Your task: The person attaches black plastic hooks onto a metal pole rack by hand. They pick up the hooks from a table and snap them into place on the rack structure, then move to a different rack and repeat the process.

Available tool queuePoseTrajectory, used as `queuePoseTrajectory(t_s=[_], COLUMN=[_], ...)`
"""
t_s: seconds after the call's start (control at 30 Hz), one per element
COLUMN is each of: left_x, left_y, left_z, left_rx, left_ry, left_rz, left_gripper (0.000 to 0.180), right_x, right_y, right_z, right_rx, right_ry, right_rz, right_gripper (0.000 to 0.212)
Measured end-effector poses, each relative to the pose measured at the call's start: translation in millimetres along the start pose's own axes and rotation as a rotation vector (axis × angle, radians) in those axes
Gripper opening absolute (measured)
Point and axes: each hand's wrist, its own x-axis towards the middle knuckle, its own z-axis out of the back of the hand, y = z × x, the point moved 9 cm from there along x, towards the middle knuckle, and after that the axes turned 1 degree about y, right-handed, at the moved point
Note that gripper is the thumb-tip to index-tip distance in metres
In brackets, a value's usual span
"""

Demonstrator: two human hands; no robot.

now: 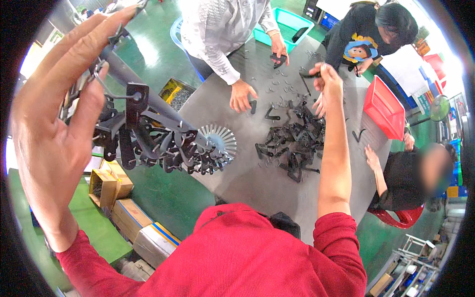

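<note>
Two hands up over grey table [237,168]. Left hand [54,123], fingers spread open, touches hook [106,86] of loaded dark-parts rack [163,143] at table's left edge. Right hand [327,81] pinches small black clip [309,75] above table's parts pile [292,143].

My grey table [257,183] carries a heap of black metal clips [294,141] at its middle, with small loose hooks [282,81] scattered toward the far side.
</note>
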Motion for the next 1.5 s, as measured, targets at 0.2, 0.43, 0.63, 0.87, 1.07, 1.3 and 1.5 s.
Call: queuePoseTrajectory(t_s=[0.2, 0.43, 0.63, 0.87, 1.07, 1.3, 1.5], left_x=[-2, 1, -20, -27, -25, -31, -30], left_y=[-11, -4, -11, -20, -13, -9, -10], left_z=[16, 18, 12, 17, 20, 31, 28], left_rx=[-0.020, -0.317, -0.355, -0.286, -0.256, -0.235, -0.201], left_ry=[0.141, 0.327, 0.413, 0.291, 0.136, -0.175, -0.168], left_rz=[0.008, -0.333, -0.268, -0.304, -0.198, -0.261, -0.282], left_gripper=[0.054, 0.080, 0.087, 0.086, 0.077, 0.060, 0.050], right_x=[16, -40, -183, -217, -215, -223, -213], right_y=[-125, 39, 203, 219, 222, 244, 226], right_z=[30, -69, -225, -234, -235, -236, -244], right_rx=[-0.611, -0.342, 0.263, 0.143, 0.151, -0.070, 0.083], right_ry=[0.046, 0.076, 0.627, 0.586, 0.475, 0.316, 0.430], right_rz=[-0.220, 0.267, 0.357, 0.595, 0.597, 0.886, 0.692], right_gripper=[0.038, 0.031, 0.029, 0.026, 0.017, 0.017, 0.014])
